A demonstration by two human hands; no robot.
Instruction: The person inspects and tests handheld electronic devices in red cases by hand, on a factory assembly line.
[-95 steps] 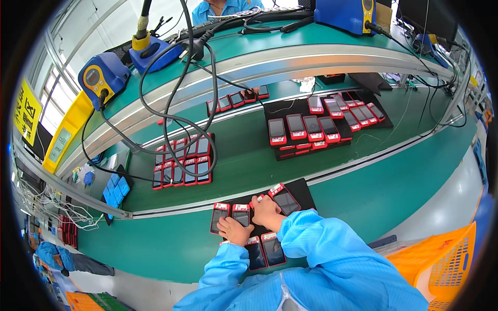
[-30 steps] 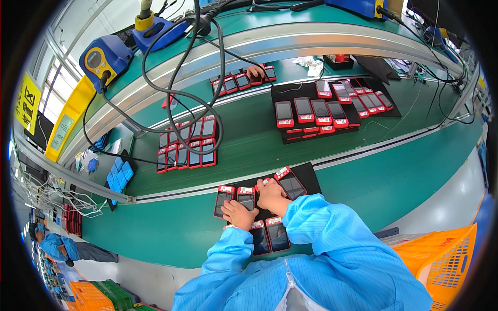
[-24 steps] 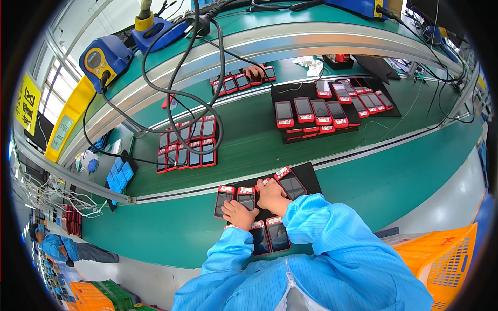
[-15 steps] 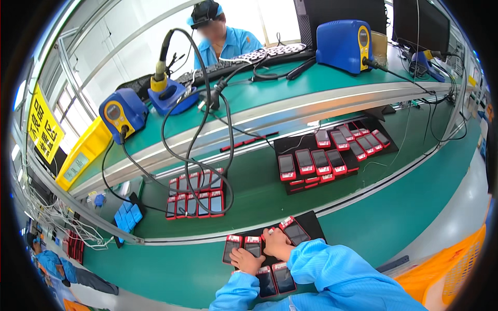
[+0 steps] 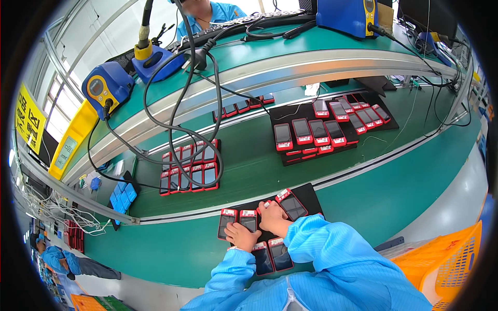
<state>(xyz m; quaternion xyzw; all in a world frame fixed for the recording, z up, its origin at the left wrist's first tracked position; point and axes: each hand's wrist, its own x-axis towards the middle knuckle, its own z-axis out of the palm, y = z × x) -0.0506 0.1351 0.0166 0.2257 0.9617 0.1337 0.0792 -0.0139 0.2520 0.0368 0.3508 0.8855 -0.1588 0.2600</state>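
Several red-cased handheld devices with dark screens lie on a black mat (image 5: 307, 197) at the table's near edge. My left hand (image 5: 243, 237) rests over the lower part of two of them, the far-left device (image 5: 226, 222) and the one beside it (image 5: 249, 221), fingers stretched and thumb apart. Just right of it, my right hand (image 5: 273, 217) has its fingers bent over another red device, mostly hidden beneath; a pale patch shows at the fingertips. A tilted device (image 5: 292, 206) lies beyond that hand. Nearer me are two more devices, a left one (image 5: 262, 259) and a right one (image 5: 280, 254).
A conveyor belt (image 5: 249, 181) carries a left device group (image 5: 197, 177) and a stacked right group (image 5: 319, 132). Black cables (image 5: 220, 103) hang from the shelf holding blue soldering stations (image 5: 106, 88). Blue pieces (image 5: 123, 197) lie left. An orange crate (image 5: 441, 264) stands right. Someone sits opposite (image 5: 218, 13).
The view has tilted down, so the bench and belt sit higher in the picture. Both hands stay over the same devices, with little visible movement against the mat.
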